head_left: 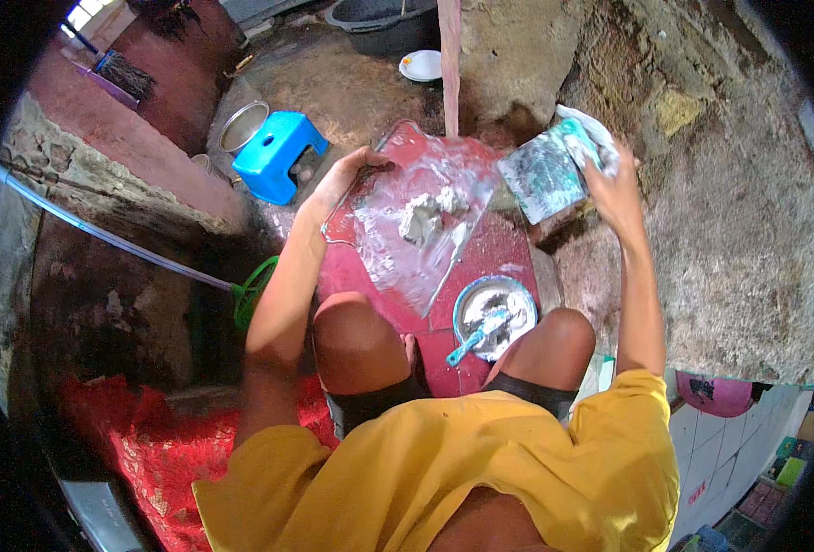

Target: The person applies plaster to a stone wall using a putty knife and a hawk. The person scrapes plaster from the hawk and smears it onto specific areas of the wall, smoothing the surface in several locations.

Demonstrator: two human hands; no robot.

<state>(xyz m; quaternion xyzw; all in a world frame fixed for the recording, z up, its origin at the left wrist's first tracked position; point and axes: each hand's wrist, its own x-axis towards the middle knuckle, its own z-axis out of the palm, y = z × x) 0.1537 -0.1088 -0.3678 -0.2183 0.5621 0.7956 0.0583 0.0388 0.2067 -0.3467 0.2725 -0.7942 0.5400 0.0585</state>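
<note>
A thin see-through sheet (384, 235) with an uneven edge lies over the red tiles between my knees, smeared with white paste. Lumps of the paste (430, 216) sit on its middle. My left hand (347, 177) is closed on the sheet's upper left edge. Off to the right, raised beside the rough wall, my right hand (615, 187) grips a flat rectangular plastering float (543, 175), green and coated in white; its back and handle are partly hidden by my fingers. By my right knee stands a bowl (459, 302) of white paste, a blue-handled scraper (467, 348) resting in it.
A blue plastic stool (278, 152) stands left of the sheet, near a round metal lid (243, 126). A wooden post (449, 69) rises just beyond the sheet. Further back are a white plate (421, 65) and a dark tub (379, 28). A rough wall (701, 221) borders the right.
</note>
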